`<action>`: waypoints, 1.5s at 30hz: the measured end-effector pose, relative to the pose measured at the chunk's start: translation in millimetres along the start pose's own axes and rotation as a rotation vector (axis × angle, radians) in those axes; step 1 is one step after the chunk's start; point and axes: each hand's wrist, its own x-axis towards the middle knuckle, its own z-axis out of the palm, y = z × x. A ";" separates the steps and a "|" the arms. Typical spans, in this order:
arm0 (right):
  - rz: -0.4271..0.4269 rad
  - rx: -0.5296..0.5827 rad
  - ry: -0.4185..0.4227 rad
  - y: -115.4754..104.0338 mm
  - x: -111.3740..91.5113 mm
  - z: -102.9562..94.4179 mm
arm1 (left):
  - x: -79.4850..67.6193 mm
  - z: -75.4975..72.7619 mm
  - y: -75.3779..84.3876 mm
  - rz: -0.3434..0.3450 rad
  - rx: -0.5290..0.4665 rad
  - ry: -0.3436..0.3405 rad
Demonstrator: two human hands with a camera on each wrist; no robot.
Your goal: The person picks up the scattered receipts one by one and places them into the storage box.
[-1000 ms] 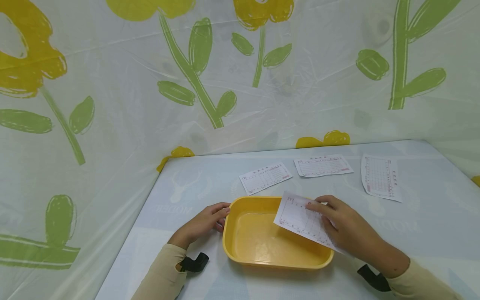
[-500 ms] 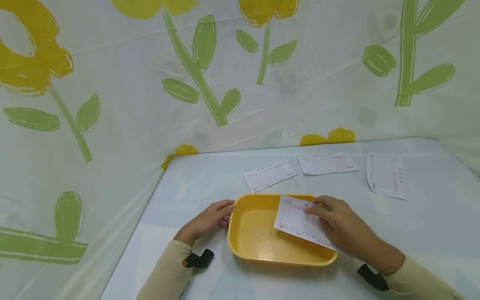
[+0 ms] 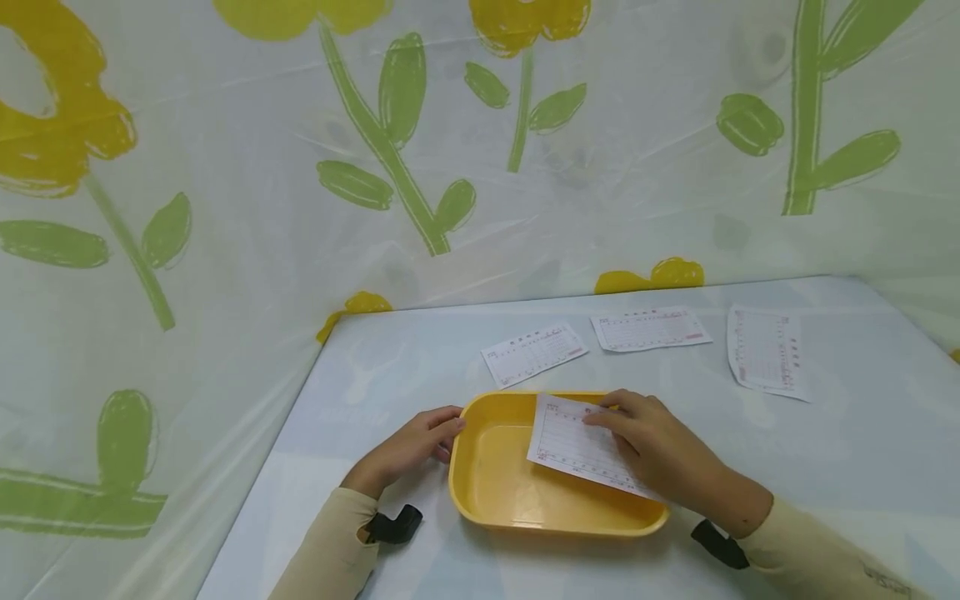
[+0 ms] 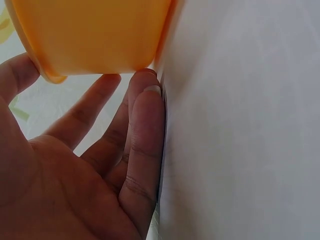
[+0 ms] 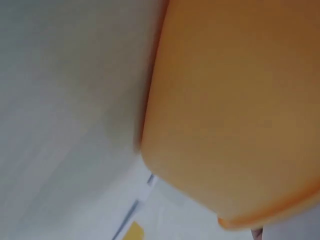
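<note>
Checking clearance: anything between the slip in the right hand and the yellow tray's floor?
Nothing visible. The right hand holds the printed paper slip over the right part of the yellow tray, whose floor shows bare to the slip's left. What lies directly beneath the slip is hidden.

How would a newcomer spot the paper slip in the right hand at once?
On the pale table, find the yellow tray. Over its right part, the right hand holds a white paper slip with red print. The other three slips lie on the table beyond the tray; only this one is held.
</note>
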 end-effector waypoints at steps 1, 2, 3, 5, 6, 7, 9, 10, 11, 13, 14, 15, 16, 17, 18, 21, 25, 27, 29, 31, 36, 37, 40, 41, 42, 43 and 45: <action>0.001 0.006 -0.007 -1.4 1.6 0.7 | -0.2 0.0 -0.2 0.002 0.002 0.000; 0.005 0.009 -0.016 -2.6 3.4 1.4 | -0.5 -0.1 -0.1 0.004 0.001 0.000; 0.006 0.014 -0.023 -3.9 5.0 1.9 | -0.7 -0.1 0.0 0.007 0.001 -0.001; 0.009 0.022 -0.035 -6.4 8.7 2.7 | -1.0 0.0 0.6 0.017 0.001 -0.005; 0.008 0.028 -0.038 -7.5 10.6 3.5 | -1.3 0.1 1.3 0.021 0.000 -0.009; 0.007 0.031 -0.042 -8.6 12.5 4.4 | -1.8 0.2 2.2 0.025 -0.002 -0.011; -0.005 0.040 -0.046 -10.0 16.5 7.4 | -2.8 0.4 3.8 0.028 -0.003 -0.012; -0.015 0.043 -0.046 -10.4 18.6 9.2 | -3.3 0.4 4.4 0.028 -0.002 -0.011; -0.026 0.048 -0.046 -10.8 20.4 11.2 | -3.7 0.3 4.8 0.027 0.001 -0.009; -0.052 0.061 -0.043 -11.2 23.9 15.1 | -4.3 0.0 4.7 0.023 0.006 -0.004; -0.066 0.070 -0.043 -11.3 25.3 17.1 | -4.1 -0.1 4.1 0.022 0.005 -0.004; -0.077 0.079 -0.045 -11.4 26.2 18.7 | -3.9 -0.1 3.3 0.022 0.005 -0.003; -0.086 0.088 -0.053 -11.3 26.7 20.4 | -3.5 0.0 2.2 0.022 0.002 -0.005; -0.088 0.097 -0.065 -11.2 26.8 21.9 | -2.8 0.3 0.9 0.022 0.000 -0.007; -0.086 0.104 -0.083 -11.3 26.3 23.2 | -2.2 0.8 -0.5 0.023 -0.003 -0.011; -0.059 0.119 -0.159 -11.7 23.2 25.1 | 0.0 2.5 -5.0 0.015 -0.007 -0.017; -0.012 0.100 -0.249 -12.9 20.0 25.2 | 1.6 4.2 -6.8 0.009 -0.012 -0.014; 0.005 0.076 -0.280 -13.7 19.6 24.6 | 2.1 4.9 -6.0 0.015 -0.017 -0.015; 0.019 0.051 -0.311 -14.5 19.4 23.8 | 2.8 5.4 -5.3 0.019 -0.016 -0.019; 0.038 0.036 -0.345 -15.6 19.6 22.9 | 3.2 5.3 -4.4 0.019 -0.011 -0.021; 0.072 0.034 -0.413 -18.0 21.2 22.0 | 2.3 2.8 -3.1 0.019 0.003 -0.021; 0.069 0.031 -0.419 -18.3 21.5 22.2 | 2.1 2.0 -3.1 0.021 0.006 -0.020; 0.060 0.023 -0.429 -18.5 23.4 23.2 | 2.0 0.0 -3.4 0.023 0.007 -0.014; 0.054 0.016 -0.431 -18.7 23.9 23.2 | 2.1 -0.5 -3.5 0.023 0.009 -0.011; 0.052 0.011 -0.435 -18.7 24.4 23.9 | 2.0 -1.0 -3.6 0.025 0.010 -0.008; 0.048 0.008 -0.440 -18.7 24.8 24.2 | 2.0 -1.2 -3.8 0.021 0.010 -0.005; 0.041 0.008 -0.456 -19.2 25.9 24.2 | 1.5 -1.6 -4.4 0.018 0.009 0.000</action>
